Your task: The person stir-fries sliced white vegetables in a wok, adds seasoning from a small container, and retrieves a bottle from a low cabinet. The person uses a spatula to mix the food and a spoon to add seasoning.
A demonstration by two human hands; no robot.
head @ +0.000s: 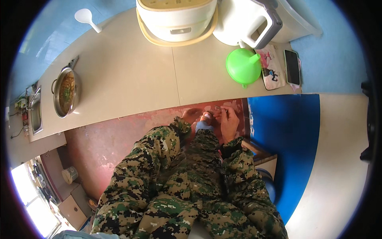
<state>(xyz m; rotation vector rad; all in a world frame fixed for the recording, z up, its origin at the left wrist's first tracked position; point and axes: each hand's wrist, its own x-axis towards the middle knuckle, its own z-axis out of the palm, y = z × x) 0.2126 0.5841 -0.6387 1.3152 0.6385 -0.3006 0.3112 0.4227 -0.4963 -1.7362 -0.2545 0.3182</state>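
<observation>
Both hands are low in front of me, beyond my camouflage-clad legs. My right hand (229, 123) pinches a small thin object (218, 107) between thumb and fingers; it is too small to identify. My left hand (191, 115) is on the other side, partly in shadow, its fingers near an orange-brown object (206, 117) that has a pale rounded end. Whether it grips that object is unclear. Just below the object is a light blue piece (204, 126), at the end of a camouflage trouser leg (203, 140).
On the beige counter (131, 68) stand a rice cooker (179, 25), a white electric kettle (238, 21), a green funnel (244, 66) and a metal pot of food (67, 92). A zipped pouch (271, 68) and a phone (292, 67) lie rightward. A blue panel (283, 134) borders my right.
</observation>
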